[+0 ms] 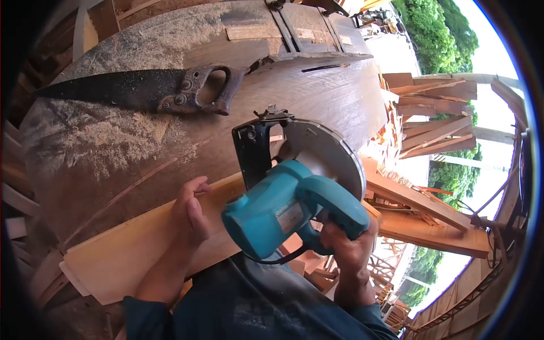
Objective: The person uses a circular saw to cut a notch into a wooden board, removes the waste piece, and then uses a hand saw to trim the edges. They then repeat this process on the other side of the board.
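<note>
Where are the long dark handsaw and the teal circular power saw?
Long dark handsaw (140, 90), head view: point on its blade.
Teal circular power saw (275, 192), head view: point on its motor housing.

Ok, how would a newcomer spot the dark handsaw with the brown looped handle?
On the broad brown tabletop, find the pale sawdust at the picture's left. The dark handsaw lies there, tapering leftward. Unlike the teal circular saw in the right hand, it has a long straight blade.

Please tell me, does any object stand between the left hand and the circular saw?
Nothing visible does: only a bare strip of the board shows between the left hand and the circular saw, which the right hand grips.
</note>
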`<state>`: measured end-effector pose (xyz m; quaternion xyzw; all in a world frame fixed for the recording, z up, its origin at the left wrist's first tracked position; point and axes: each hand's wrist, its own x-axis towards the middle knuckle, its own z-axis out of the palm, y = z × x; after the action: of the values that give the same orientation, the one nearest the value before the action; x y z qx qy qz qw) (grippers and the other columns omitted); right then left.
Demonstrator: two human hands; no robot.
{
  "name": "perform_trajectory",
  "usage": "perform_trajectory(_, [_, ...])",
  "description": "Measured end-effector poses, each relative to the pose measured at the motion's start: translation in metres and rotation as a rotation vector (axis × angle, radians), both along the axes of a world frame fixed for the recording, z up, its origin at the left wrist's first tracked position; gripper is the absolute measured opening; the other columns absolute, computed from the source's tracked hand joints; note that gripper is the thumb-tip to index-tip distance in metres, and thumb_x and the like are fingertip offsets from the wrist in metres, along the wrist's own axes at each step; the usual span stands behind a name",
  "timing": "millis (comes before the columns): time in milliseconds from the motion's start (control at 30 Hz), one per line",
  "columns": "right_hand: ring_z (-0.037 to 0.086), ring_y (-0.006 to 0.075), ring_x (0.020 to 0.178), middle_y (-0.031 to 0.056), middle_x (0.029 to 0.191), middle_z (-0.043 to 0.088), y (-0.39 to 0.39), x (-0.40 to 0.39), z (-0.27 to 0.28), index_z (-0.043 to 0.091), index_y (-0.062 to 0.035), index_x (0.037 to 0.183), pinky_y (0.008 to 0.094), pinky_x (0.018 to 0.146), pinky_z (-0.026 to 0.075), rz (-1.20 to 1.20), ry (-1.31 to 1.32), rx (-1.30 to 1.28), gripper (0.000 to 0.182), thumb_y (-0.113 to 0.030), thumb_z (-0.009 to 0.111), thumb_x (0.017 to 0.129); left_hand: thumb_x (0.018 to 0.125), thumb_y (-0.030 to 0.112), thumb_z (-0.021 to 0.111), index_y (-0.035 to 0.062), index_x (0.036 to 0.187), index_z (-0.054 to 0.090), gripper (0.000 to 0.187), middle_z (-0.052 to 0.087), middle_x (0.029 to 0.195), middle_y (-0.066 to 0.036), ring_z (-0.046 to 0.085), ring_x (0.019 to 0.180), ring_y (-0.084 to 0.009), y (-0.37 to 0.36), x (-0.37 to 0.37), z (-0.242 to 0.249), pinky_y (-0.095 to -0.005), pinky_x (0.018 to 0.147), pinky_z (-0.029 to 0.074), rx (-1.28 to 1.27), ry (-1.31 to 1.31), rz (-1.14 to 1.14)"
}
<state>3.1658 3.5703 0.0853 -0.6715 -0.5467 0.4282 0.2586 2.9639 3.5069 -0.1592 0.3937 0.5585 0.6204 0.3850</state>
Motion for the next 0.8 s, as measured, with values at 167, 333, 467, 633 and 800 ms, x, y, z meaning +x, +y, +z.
perform_trajectory(167, [0.051, 0.0018, 0.061, -0.0041, 0.072, 0.059, 0.034, 0.084, 0.041, 0.068, 0.0006, 0.094, 0.0202, 0.054, 0.038, 0.067, -0.136, 0.049, 0.014, -0.001, 0.063, 0.082, 0.1, 0.026, 0.052, 0.0003, 0.118, 0.061, 0.032, 0.069, 0.102, -0.018, 0.066, 0.095, -0.0341, 0.019, 0.01, 0.031, -0.0424, 0.087, 0.051, -0.141, 0.381, -0.018])
perform_trajectory(333, [0.071, 0.0176, 0.082, 0.0131, 0.089, 0.074, 0.123, 0.152, -0.024, 0.068, -0.0003, 0.112, 0.0327, 0.074, 0.055, 0.376, -0.445, 0.331, 0.029, -0.01, 0.07, 0.084, 0.098, 0.033, 0.056, 0.0024, 0.113, 0.065, 0.035, 0.07, 0.107, -0.015, 0.064, 0.101, -0.035, 0.036, 0.028, 0.033, -0.0447, 0.093, 0.049, -0.221, 0.796, 0.02])
perform_trajectory(467, [0.072, 0.0347, 0.085, 0.0197, 0.087, 0.072, 0.17, 0.181, -0.068, 0.068, -0.0039, 0.112, 0.0404, 0.076, 0.056, 0.43, -0.556, 0.455, 0.032, -0.014, 0.072, 0.081, 0.098, 0.036, 0.056, 0.0025, 0.11, 0.067, 0.037, 0.069, 0.108, -0.015, 0.063, 0.104, -0.0344, 0.039, 0.036, 0.032, -0.0457, 0.094, 0.048, -0.282, 0.904, 0.041])
perform_trajectory(633, [0.068, 0.0416, 0.085, 0.0215, 0.088, 0.071, 0.184, 0.186, -0.087, 0.066, -0.0097, 0.116, 0.0479, 0.076, 0.055, 0.469, -0.575, 0.474, 0.037, -0.017, 0.07, 0.08, 0.098, 0.034, 0.055, 0.0047, 0.108, 0.068, 0.033, 0.068, 0.108, -0.014, 0.062, 0.105, -0.0346, 0.041, 0.044, 0.035, -0.0471, 0.094, 0.048, -0.383, 0.954, 0.051])
perform_trajectory(800, [0.068, 0.0408, 0.08, 0.0197, 0.081, 0.069, 0.184, 0.186, -0.09, 0.066, -0.01, 0.113, 0.0491, 0.074, 0.054, 0.55, -0.579, 0.492, 0.037, -0.021, 0.07, 0.078, 0.098, 0.03, 0.056, 0.0066, 0.102, 0.07, 0.028, 0.068, 0.106, -0.014, 0.063, 0.103, -0.0349, 0.047, 0.046, 0.023, -0.0462, 0.092, 0.049, -0.409, 0.945, 0.059])
